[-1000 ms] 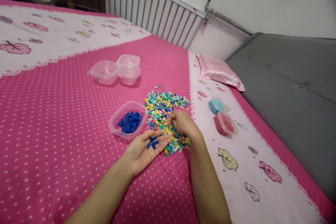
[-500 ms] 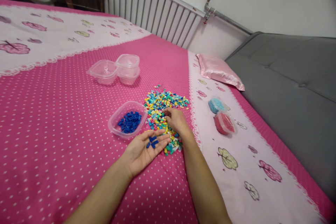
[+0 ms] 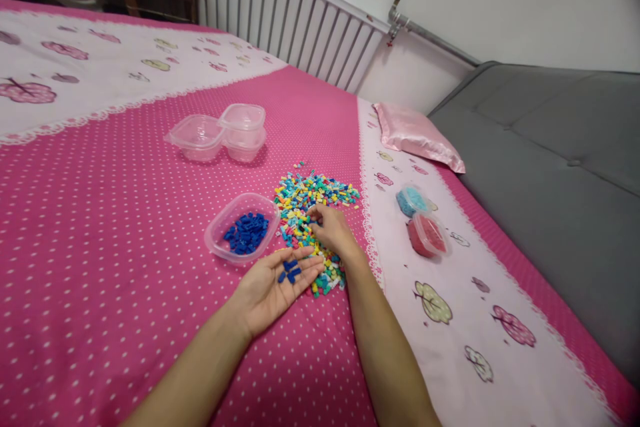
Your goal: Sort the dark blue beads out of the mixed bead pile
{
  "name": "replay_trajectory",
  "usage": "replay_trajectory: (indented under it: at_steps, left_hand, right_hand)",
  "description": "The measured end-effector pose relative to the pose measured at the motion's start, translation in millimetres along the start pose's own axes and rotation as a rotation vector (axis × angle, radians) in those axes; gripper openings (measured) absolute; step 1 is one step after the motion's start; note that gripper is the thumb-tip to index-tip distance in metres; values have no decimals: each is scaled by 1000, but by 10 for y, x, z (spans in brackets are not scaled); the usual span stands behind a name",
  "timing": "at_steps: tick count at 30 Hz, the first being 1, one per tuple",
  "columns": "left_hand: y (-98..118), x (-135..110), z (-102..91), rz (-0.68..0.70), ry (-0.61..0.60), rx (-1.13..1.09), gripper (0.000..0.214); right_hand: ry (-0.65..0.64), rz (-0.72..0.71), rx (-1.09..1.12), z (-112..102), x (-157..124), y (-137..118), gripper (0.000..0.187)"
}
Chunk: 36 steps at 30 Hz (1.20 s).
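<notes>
My left hand lies palm up with its fingers stretched out, holding several small blue building bricks on the palm. Its fingertips are at the near left edge of a pile of mixed-colour building bricks. My right hand is over the middle of that pile, fingers bent, with thumb and forefinger apart; nothing shows between them. Just left of the pile stands an open clear plastic container with many blue bricks inside.
Clear plastic containers stand together farther back on the pink dotted bedspread. To the right are a container of light blue pieces and one of red pieces. A pink pillow lies by the grey headboard.
My right hand has shifted very slightly left over the pile, its thumb and forefinger still apart. My left hand and the blue bricks on it stay as they were.
</notes>
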<state>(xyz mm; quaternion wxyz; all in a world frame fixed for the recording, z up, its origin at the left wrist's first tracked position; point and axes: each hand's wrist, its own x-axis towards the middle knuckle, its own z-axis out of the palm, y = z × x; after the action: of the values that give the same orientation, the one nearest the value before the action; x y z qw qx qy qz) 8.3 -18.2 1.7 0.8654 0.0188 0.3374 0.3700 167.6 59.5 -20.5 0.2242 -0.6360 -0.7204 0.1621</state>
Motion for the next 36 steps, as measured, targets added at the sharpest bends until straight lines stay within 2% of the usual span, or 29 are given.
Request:
replay_trajectory:
  at_steps: [8,11,15,22,26,32,36]
  left_hand:
    - [2,-10,-3,0,1,11,29]
    - [0,-17,3,-4,13,12,31]
    - [7,-30,12,-2,20,5,33]
    - [28,-45,21,-14,20,14,37]
    - [21,-49,21,-16,19,17,37]
    - [29,-36,5,-18,-17,5,37]
    - [34,-36,3,-24,-34,12,39]
  right_hand:
    - [-5,-1,16,-33,-10,7,22]
    - [4,40,49,-90,-23,1,22]
    - [53,99,48,-182,-30,19,21]
    - [135,117,86,-363,-66,-19,15]
    - [124,37,172,-499,-142,-148,13]
    - [15,-139,344,-700,-320,-416,10]
    - [-22,-198,415,-817,-438,-560,9]
